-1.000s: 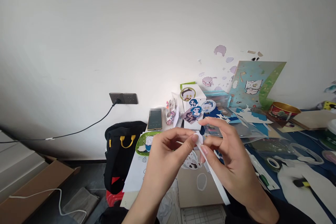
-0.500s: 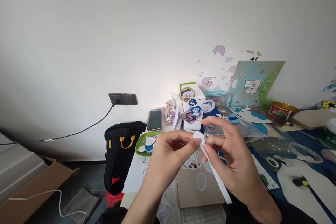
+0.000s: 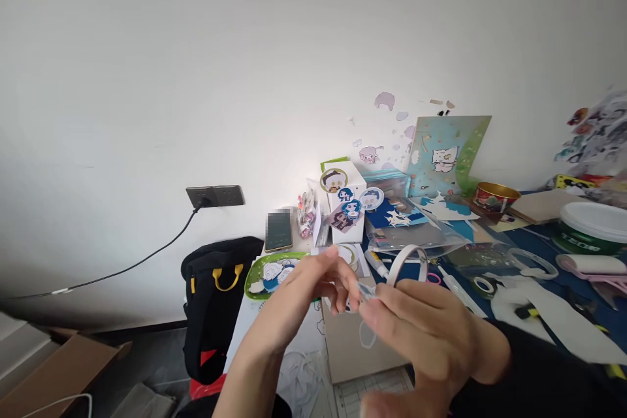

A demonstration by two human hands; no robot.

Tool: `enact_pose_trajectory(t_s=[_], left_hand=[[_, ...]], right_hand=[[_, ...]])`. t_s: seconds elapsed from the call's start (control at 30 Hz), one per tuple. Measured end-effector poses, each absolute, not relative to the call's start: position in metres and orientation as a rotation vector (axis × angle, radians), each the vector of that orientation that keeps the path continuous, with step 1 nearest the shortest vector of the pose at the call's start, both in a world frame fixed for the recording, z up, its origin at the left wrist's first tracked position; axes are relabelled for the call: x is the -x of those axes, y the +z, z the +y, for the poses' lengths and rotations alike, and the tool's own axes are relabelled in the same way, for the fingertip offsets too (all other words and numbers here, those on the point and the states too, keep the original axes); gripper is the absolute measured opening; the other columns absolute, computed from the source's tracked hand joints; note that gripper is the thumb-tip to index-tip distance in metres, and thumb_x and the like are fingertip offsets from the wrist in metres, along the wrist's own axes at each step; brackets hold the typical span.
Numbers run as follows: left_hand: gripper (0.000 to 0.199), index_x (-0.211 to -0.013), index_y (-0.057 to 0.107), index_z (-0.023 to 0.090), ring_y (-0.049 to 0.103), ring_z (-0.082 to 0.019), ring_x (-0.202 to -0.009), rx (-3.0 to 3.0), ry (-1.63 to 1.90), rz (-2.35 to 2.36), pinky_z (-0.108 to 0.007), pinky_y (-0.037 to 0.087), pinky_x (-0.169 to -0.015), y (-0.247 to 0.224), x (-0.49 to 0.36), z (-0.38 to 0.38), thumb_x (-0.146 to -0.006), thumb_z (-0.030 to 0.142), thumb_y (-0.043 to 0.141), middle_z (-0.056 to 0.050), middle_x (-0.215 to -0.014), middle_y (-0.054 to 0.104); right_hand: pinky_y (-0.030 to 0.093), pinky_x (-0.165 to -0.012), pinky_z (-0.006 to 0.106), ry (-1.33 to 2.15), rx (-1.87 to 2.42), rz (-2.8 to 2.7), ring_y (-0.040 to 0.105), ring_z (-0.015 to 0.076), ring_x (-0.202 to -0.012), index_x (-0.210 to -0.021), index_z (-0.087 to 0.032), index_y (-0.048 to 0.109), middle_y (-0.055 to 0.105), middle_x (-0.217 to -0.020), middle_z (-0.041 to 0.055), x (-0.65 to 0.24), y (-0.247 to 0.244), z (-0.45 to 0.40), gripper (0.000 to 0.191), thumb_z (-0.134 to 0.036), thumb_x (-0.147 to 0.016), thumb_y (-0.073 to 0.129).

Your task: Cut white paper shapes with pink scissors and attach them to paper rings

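Observation:
My left hand has loosely bent, parted fingers, their tips beside a small see-through piece. That piece sits at the fingertips of my right hand, palm turned down. A white strip, curved into a loop, rises from behind my right fingers, which are closed on it. Its lower part is hidden by the hand. Beneath both hands lies a beige board with a pale oval cutout on it.
A green tray of paper cutouts and a phone are at the left. Behind stands a white box with stickers. Pouches, a red tin, tape and a white-lidded tub are at the right.
The straight white strip that hung below my right hand now shows as a loop above it. My right hand has turned palm down, my left fingers have loosened, and the view has shifted right.

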State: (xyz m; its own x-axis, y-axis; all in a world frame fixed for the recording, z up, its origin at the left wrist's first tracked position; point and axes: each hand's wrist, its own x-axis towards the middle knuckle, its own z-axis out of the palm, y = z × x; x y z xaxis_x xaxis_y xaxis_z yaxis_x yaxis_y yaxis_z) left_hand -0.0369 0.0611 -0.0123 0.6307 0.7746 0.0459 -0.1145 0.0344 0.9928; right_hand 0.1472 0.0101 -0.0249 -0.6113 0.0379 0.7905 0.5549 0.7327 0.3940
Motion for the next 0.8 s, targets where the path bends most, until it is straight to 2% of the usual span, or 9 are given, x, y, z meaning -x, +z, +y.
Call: enact_pose_trajectory(t_s=[0.1,0.17,0.27,0.4,0.53,0.6,0.67,0.73,0.8], left_hand=[[0.044,-0.067,0.067,0.014,0.053,-0.012,-0.051,-1.288,0.488,0.548,-0.023,0.040,-0.052,-0.018,0.030,0.065,-0.084,0.052,0.050,-0.003,-0.058,0.061],[0.039,-0.066,0.067,0.014,0.054,-0.011,-0.050,-1.266,0.406,0.493,-0.022,0.040,-0.048,-0.021,0.025,0.065,-0.078,0.050,0.061,-0.004,-0.058,0.063],[0.030,-0.066,0.070,0.013,0.056,-0.011,-0.051,-1.268,0.337,0.430,-0.020,0.041,-0.047,-0.023,0.019,0.062,-0.071,0.042,0.070,-0.004,-0.060,0.065],[0.023,-0.067,0.072,0.013,0.055,-0.008,-0.047,-1.253,0.301,0.413,-0.018,0.044,-0.048,-0.024,0.015,0.057,-0.062,0.034,0.079,-0.001,-0.056,0.064],[0.016,-0.067,0.072,0.014,0.055,-0.007,-0.048,-1.238,0.377,0.385,-0.017,0.044,-0.051,-0.022,0.011,0.052,-0.065,0.029,0.079,0.001,-0.054,0.063],[0.017,-0.069,0.073,0.015,0.056,-0.008,-0.050,-1.233,0.435,0.389,-0.018,0.046,-0.053,-0.022,0.007,0.049,-0.067,0.030,0.078,0.000,-0.056,0.063],[0.019,-0.069,0.073,0.014,0.055,-0.008,-0.051,-1.238,0.484,0.406,-0.019,0.046,-0.054,-0.023,0.001,0.047,-0.066,0.032,0.078,-0.001,-0.058,0.063],[0.019,-0.067,0.072,0.014,0.054,-0.008,-0.051,-1.248,0.517,0.423,-0.019,0.045,-0.055,-0.024,-0.004,0.045,-0.065,0.032,0.079,0.000,-0.057,0.062],[0.019,-0.067,0.072,0.014,0.053,-0.008,-0.051,-1.261,0.519,0.436,-0.019,0.044,-0.056,-0.025,-0.007,0.043,-0.065,0.032,0.079,0.000,-0.057,0.062]], right_hand=[[0.056,-0.047,0.026,-0.854,0.322,-2.395,0.067,0.0175,-0.076,-0.097,-0.026,0.067,0.070,-0.088,0.0012,-0.158,-0.016,0.002,0.017,-0.023,-0.081,0.063],[0.058,-0.050,0.025,-0.848,0.319,-2.473,0.067,0.0155,-0.075,-0.096,-0.027,0.068,0.071,-0.087,-0.0005,-0.163,-0.007,-0.005,0.013,-0.029,-0.085,0.061],[0.059,-0.053,0.023,-0.895,0.349,-2.522,0.066,0.0122,-0.070,-0.094,-0.029,0.067,0.071,-0.090,-0.0032,-0.168,0.002,-0.014,0.014,-0.025,-0.081,0.067],[0.059,-0.051,0.023,-0.867,0.401,-2.507,0.066,0.0126,-0.071,-0.098,-0.034,0.065,0.070,-0.088,-0.0052,-0.172,-0.002,-0.021,0.021,-0.024,-0.081,0.067],[0.058,-0.048,0.026,-0.784,0.601,-2.300,0.065,0.0145,-0.068,-0.106,-0.035,0.061,0.067,-0.083,-0.0028,-0.171,-0.024,-0.026,0.029,-0.018,-0.083,0.060],[0.060,-0.056,0.030,-0.648,0.706,-2.108,0.065,0.0166,-0.075,-0.120,-0.035,0.052,0.065,-0.093,0.0008,-0.166,-0.038,-0.028,0.048,-0.007,-0.081,0.056],[0.060,-0.066,0.034,-0.411,0.870,-1.885,0.064,0.0181,-0.085,-0.135,-0.036,0.037,0.059,-0.110,0.0061,-0.159,-0.051,-0.031,0.068,0.001,-0.080,0.052],[0.060,-0.068,0.035,-0.104,1.014,-1.628,0.064,0.0187,-0.089,-0.142,-0.035,0.026,0.049,-0.126,0.0109,-0.152,-0.062,-0.033,0.071,-0.001,-0.084,0.048],[0.059,-0.066,0.033,0.219,1.084,-1.424,0.063,0.0199,-0.095,-0.142,-0.034,0.026,0.040,-0.134,0.0128,-0.148,-0.071,-0.037,0.061,-0.011,-0.089,0.047]])
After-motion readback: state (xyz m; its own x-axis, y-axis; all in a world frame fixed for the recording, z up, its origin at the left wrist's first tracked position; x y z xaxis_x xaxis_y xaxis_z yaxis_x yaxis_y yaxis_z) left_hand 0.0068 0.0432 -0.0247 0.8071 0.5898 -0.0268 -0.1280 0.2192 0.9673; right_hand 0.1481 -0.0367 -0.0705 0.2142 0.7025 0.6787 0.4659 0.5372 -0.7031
